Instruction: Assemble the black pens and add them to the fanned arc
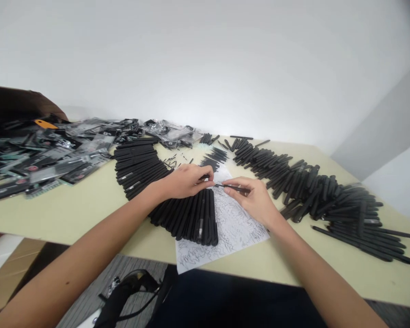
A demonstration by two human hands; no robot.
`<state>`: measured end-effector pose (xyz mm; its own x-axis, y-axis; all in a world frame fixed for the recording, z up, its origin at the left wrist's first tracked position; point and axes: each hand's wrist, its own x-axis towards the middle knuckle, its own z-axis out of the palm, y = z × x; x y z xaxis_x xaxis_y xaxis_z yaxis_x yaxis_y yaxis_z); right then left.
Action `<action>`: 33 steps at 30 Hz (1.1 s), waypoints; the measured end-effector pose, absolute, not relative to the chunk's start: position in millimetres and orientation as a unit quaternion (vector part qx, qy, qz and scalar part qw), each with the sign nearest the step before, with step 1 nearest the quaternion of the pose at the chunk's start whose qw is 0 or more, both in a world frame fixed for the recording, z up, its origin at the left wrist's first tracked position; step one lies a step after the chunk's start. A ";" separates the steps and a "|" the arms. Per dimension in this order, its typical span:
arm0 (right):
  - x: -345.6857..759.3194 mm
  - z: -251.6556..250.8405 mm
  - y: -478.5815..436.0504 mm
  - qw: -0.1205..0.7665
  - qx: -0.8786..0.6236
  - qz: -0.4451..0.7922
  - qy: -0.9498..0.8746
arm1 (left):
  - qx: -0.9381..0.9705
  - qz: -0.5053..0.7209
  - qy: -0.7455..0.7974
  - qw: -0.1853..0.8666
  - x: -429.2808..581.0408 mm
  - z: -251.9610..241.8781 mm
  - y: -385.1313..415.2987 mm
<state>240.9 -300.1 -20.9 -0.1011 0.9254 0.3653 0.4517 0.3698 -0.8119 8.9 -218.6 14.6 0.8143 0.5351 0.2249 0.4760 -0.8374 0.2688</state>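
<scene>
My right hand [254,198] is closed around a slim black pen [236,187], its narrow end pointing left. The fingers of my left hand [187,181] are pinched together just at that narrow end; a small dark piece shows between them, too little of it to name. Below both hands lies a white sheet of paper [239,228] covered in dark scribbles. A fanned row of black pens [187,216] passes under my left hand and wrist, partly covering the sheet. Thin black sticks, perhaps refills [214,157], lie in a bunch just beyond my fingers.
A long heap of black pens [310,187] runs down the right of the pale yellow table [89,209]. Clear plastic packets [85,157] pile up at the left beside an open cardboard box [23,102]. A white wall [205,59] stands behind.
</scene>
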 end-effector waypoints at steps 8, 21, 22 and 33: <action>244.3 -20.2 -297.4 0.478 -0.492 0.312 -0.657 | 0.939 0.152 0.259 0.168 3.2 16.5 -213.6; 247.9 -22.4 -296.1 0.495 -0.510 0.425 -0.561 | 0.931 0.186 0.230 0.215 2.8 14.9 -207.9; 247.9 -22.1 -296.1 0.492 -0.512 0.425 -0.561 | 0.930 0.188 0.230 0.215 3.0 14.6 -208.1; 246.4 -19.6 -298.3 0.458 -0.510 0.440 -0.581 | 0.939 0.187 0.200 0.209 6.1 12.3 -210.5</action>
<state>246.4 -298.3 -19.6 -0.0618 0.9946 0.0829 0.1894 0.0932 -0.9775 6.1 -210.5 12.3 0.8499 0.4545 0.2666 0.2982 -0.8320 0.4679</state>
